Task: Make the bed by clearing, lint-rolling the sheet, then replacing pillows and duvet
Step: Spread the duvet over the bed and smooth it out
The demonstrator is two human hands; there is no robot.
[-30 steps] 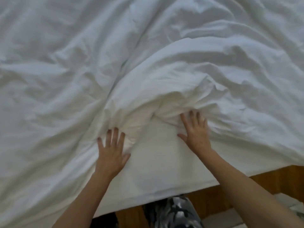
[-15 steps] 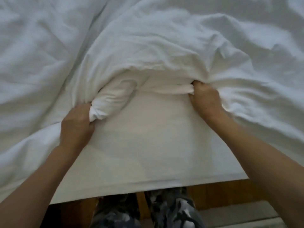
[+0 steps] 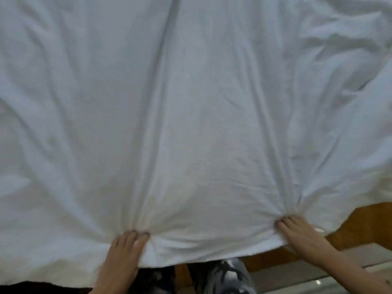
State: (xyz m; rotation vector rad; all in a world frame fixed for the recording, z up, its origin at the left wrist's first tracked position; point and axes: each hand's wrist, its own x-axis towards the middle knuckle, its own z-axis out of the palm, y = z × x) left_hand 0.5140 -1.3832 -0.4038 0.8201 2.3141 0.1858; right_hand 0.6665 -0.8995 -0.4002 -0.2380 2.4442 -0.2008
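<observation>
A white duvet (image 3: 191,113) fills nearly the whole view, pulled taut with long creases fanning out from two gathered points at its near edge. My left hand (image 3: 125,249) pinches the near edge at the lower left of centre. My right hand (image 3: 297,232) grips the same edge further right. The fabric between the two hands sags slightly. The sheet and mattress underneath are hidden by the duvet.
The wooden bed frame (image 3: 360,225) shows at the lower right below the duvet edge. Pale floor (image 3: 318,276) lies beside it. My camouflage-patterned trouser legs (image 3: 224,276) stand against the foot of the bed.
Both hands went from lying flat at the bunched duvet to gripping it, then drew it toward me. The duvet now covers the bare sheet that showed before.
</observation>
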